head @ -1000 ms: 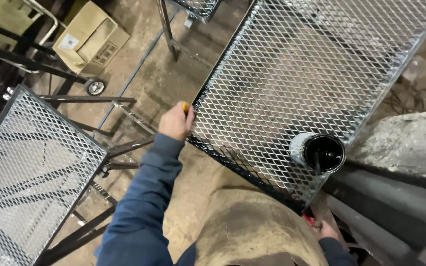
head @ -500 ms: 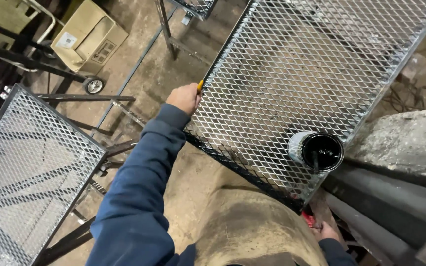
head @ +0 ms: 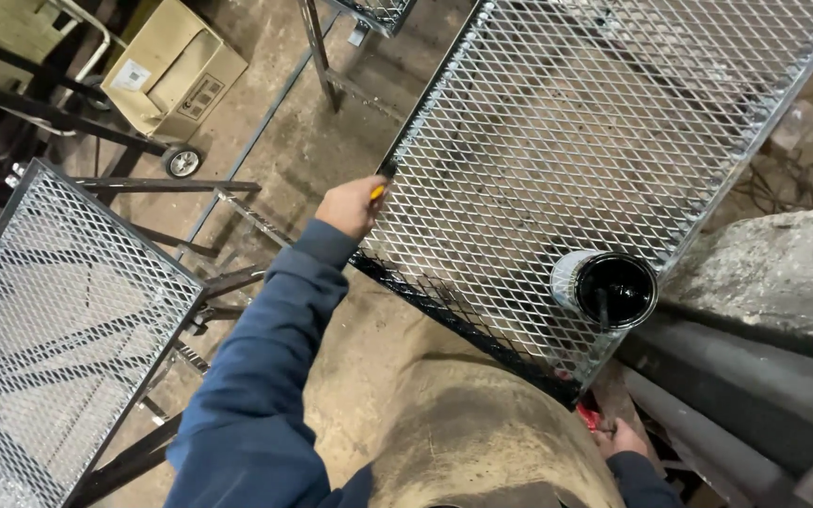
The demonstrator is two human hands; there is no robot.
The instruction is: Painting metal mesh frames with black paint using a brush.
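My left hand (head: 350,205), in a blue sleeve, is closed around a small brush with a yellow handle (head: 381,188). Its dark tip touches the left edge bar of a large metal mesh panel (head: 566,141). The near edge of that panel looks wet and black. An open can of black paint (head: 613,290) stands on the mesh near the panel's near right corner, with a stick in it. My right hand (head: 621,437) is low at that corner, beside something small and red (head: 590,417). Its fingers are mostly hidden.
A second mesh panel on a dark steel frame (head: 58,320) stands at the left. A cardboard box (head: 176,66) sits on a wheeled cart at the top left. A rough concrete block (head: 773,273) and dark pipes (head: 755,376) lie to the right. Dirt floor below.
My left hand has slid with the brush along the panel's left edge, away from me. The paint can and my right hand have stayed where they were.
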